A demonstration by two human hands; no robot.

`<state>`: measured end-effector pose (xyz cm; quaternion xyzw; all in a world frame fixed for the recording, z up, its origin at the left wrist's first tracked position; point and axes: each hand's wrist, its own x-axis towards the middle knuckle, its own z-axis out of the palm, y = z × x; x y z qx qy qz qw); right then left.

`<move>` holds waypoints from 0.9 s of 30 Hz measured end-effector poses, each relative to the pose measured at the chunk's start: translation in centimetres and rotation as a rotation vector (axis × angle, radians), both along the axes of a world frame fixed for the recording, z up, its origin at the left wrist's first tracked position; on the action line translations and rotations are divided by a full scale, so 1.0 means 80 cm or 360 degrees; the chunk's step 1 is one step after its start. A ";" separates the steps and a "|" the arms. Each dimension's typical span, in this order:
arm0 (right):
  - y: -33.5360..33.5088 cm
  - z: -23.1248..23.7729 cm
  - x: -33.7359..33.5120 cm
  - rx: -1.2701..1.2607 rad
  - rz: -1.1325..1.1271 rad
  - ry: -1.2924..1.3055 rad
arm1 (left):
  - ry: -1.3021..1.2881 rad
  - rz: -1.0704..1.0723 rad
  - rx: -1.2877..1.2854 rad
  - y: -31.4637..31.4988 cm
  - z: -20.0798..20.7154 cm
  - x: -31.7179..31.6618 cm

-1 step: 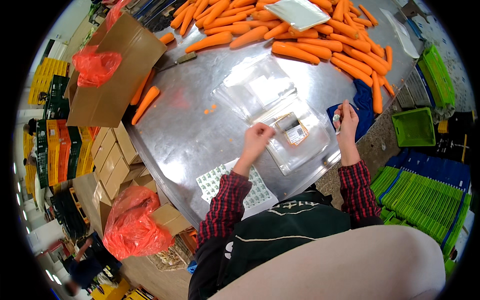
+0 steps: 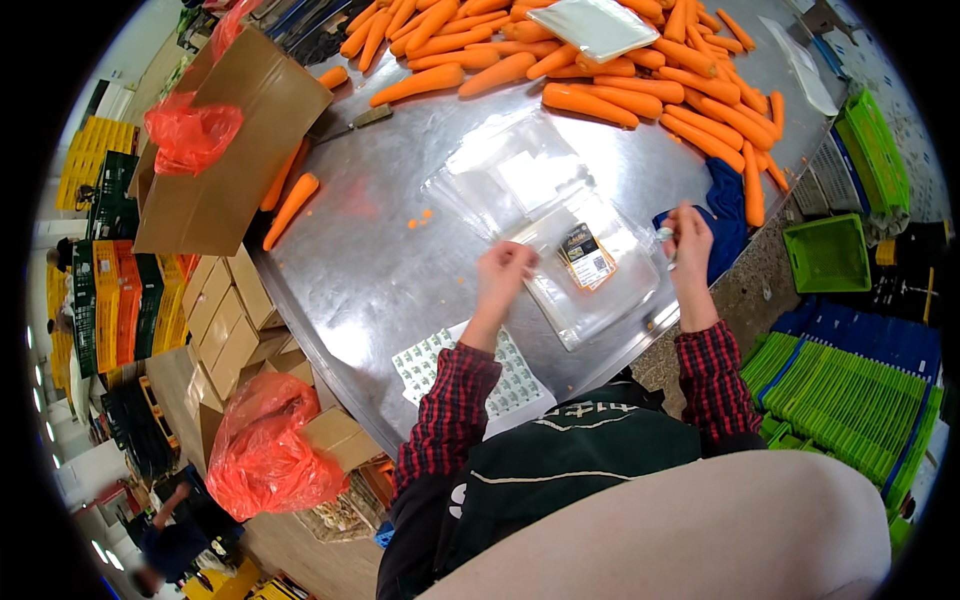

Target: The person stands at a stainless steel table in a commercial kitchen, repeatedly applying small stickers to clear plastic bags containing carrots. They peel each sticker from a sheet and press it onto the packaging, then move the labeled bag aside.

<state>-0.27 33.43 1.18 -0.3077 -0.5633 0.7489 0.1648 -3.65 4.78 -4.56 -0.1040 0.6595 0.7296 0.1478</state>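
My left hand (image 2: 500, 280), fingers pinched together, is at the left edge of a stack of clear plastic bags (image 2: 590, 315). What its fingertips hold, if anything, cannot be made out. A black, white and orange label (image 2: 585, 255) shows on the top bag. To the right, my right hand (image 2: 691, 245) is closed on a small white and pale green piece (image 2: 664, 236), partly hidden by the fingers. Beside that hand lies a dark blue cloth (image 2: 728, 215). Below my left hand is a sheet of small green-printed stickers (image 2: 510, 372), partly covered by my sleeve.
Many carrots (image 2: 620, 90) are heaped across the far side of the metal table (image 2: 350, 270), with a pack of bags (image 2: 595, 28) on them. A knife (image 2: 372, 117) lies near an open cardboard box (image 2: 235, 150). Green crates (image 2: 828, 255) stand at right; another person (image 2: 172, 540) is far lower left.
My left hand has shifted slightly left, and my right hand slightly left and down. The glare on the label has gone, so its print shows more clearly.
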 end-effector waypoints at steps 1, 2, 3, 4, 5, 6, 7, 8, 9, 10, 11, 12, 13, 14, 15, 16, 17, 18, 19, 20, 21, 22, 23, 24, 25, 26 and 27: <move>-0.008 -0.008 -0.001 0.0159 0.0161 -0.0015 | -0.0150 0.0290 0.0208 -0.004 0.002 -0.006; -0.020 -0.017 -0.001 0.0310 0.0307 -0.0084 | -0.0008 0.0353 0.0097 -0.007 0.004 -0.007; -0.035 -0.029 -0.002 0.0457 0.0459 -0.0154 | 0.0132 0.0423 -0.0019 -0.012 0.007 -0.005; -0.051 -0.044 -0.001 0.0562 0.0475 -0.0082 | 0.0274 0.0480 -0.0129 -0.012 0.014 -0.004; -0.064 -0.056 0.000 0.0668 0.0490 -0.0009 | 0.0434 0.0225 -0.0250 -0.002 0.021 0.004; -0.075 -0.066 0.000 0.0870 0.0535 -0.0117 | 0.0584 -0.0016 -0.0378 0.014 0.034 0.019; -0.084 -0.071 0.000 0.1074 0.0575 -0.0224 | 0.0734 -0.0261 -0.0500 0.026 0.041 0.031; -0.088 -0.073 0.001 0.1279 0.0612 -0.0333 | 0.0941 -0.0456 -0.0718 0.031 0.037 0.039; -0.090 -0.069 0.002 0.1414 0.0637 -0.0364 | 0.1144 -0.0646 -0.0937 0.034 0.029 0.046; -0.090 -0.065 0.004 0.1549 0.0661 -0.0395 | 0.1343 -0.0839 -0.1156 0.035 0.020 0.049; -0.091 -0.061 0.004 0.1684 0.0684 -0.0426 | 0.1326 -0.0809 -0.1134 0.034 0.011 0.049; -0.079 -0.061 0.002 0.1668 0.0560 -0.0348 | 0.1320 -0.0786 -0.1098 0.037 0.002 0.045; -0.057 -0.067 -0.001 0.1641 0.0447 -0.0267 | 0.1304 -0.0761 -0.1073 0.038 -0.004 0.045; -0.028 -0.073 -0.007 0.1615 0.0324 -0.0187 | 0.1159 -0.0778 -0.0972 0.039 -0.005 0.043; 0.006 -0.082 -0.013 0.1099 0.0190 -0.0136 | 0.1020 -0.0799 -0.0867 0.039 -0.005 0.038; 0.003 -0.050 -0.019 0.0544 0.0135 -0.0104 | 0.0849 -0.0785 -0.0794 0.027 -0.011 0.038; 0.011 -0.027 -0.020 0.0248 0.0104 -0.0036 | 0.0529 -0.0667 -0.0606 0.019 -0.010 0.032; 0.012 -0.008 -0.022 0.0122 0.0105 -0.0080 | 0.0214 -0.0551 -0.0417 0.012 -0.008 0.022; 0.011 0.004 -0.022 -0.0006 0.0102 -0.0122 | -0.0097 -0.0436 -0.0228 0.005 -0.005 0.013; 0.007 -0.003 -0.022 0.0073 0.0261 -0.0143 | -0.0042 -0.0119 -0.0093 -0.001 -0.002 0.007; 0.002 -0.012 -0.021 0.0150 0.0410 -0.0160 | 0.0018 0.0188 0.0041 -0.007 0.003 0.000; -0.010 -0.022 -0.022 0.0289 0.0604 -0.0164 | 0.0077 0.0493 0.0176 -0.008 0.008 -0.004; -0.026 -0.034 -0.021 0.0345 0.0736 -0.0131 | 0.0225 0.0416 0.0024 -0.003 0.013 -0.002; -0.033 -0.063 -0.022 0.0522 0.0842 0.0072 | 0.0375 0.0330 -0.0123 0.008 0.022 0.006; -0.050 -0.070 -0.021 0.0640 0.0894 0.0039 | 0.0513 0.0254 -0.0276 0.016 0.033 0.017; -0.060 -0.075 -0.019 0.0886 0.0949 -0.0096 | 0.0604 -0.0150 -0.0536 0.024 0.044 0.028; -0.074 -0.074 -0.017 0.1128 0.1023 -0.0224 | 0.0855 -0.0352 -0.0754 0.027 0.040 0.040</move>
